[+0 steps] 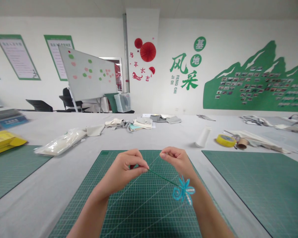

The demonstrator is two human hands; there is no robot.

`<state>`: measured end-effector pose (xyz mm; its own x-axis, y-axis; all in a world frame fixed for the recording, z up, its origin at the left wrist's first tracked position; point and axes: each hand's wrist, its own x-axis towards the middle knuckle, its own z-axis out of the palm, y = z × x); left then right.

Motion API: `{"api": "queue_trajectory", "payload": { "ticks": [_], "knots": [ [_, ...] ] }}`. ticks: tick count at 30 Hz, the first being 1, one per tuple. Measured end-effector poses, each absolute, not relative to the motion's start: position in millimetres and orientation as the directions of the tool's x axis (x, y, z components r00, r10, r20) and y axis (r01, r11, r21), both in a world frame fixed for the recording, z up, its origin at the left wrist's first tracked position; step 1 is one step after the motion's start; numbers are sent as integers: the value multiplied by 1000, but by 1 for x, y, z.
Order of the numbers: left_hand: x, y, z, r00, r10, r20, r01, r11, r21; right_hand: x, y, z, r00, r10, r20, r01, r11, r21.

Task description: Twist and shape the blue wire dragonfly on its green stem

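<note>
My left hand (127,167) is closed in a pinch on the end of a thin green stem. The stem belongs to a blue craft flower (185,191) with looped petals, a curled spiral and whitish beaded parts. The flower hangs out to the right, in front of my right wrist. My right hand (176,158) is held up a little way from the left, thumb and fingertips pressed together. A faint pale line runs between the two hands; I cannot tell whether it is a thread or a line on the mat. Beneath both hands lies a green cutting mat (144,211).
More cutting mats lie at left (20,165) and right (258,185). A plastic-wrapped packet (62,142) and yellow box (6,142) are on the left. Fabric scraps (144,122) lie farther back. A white cone (203,137), yellow tape roll (225,140) and cardboard tube (242,143) stand right.
</note>
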<state>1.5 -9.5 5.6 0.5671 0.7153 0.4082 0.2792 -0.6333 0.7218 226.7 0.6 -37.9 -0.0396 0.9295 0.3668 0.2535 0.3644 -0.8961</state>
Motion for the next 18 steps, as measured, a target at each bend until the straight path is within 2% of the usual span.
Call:
{"api": "queue_trajectory", "payload": {
  "ticks": [5,11,18],
  "knots": [
    [1,-2,2,444,772,455,299,-606,737,215,16,-57,-74,953,295,206,304,-930],
    [0,3,-2,293,833,470,287,-546,787,194,18,-73,-145,970,193,32,200,-979],
    [-1,9,-9,131,852,506,296,-521,801,176,17,-86,-295,946,136,32,152,-988]
  ]
}}
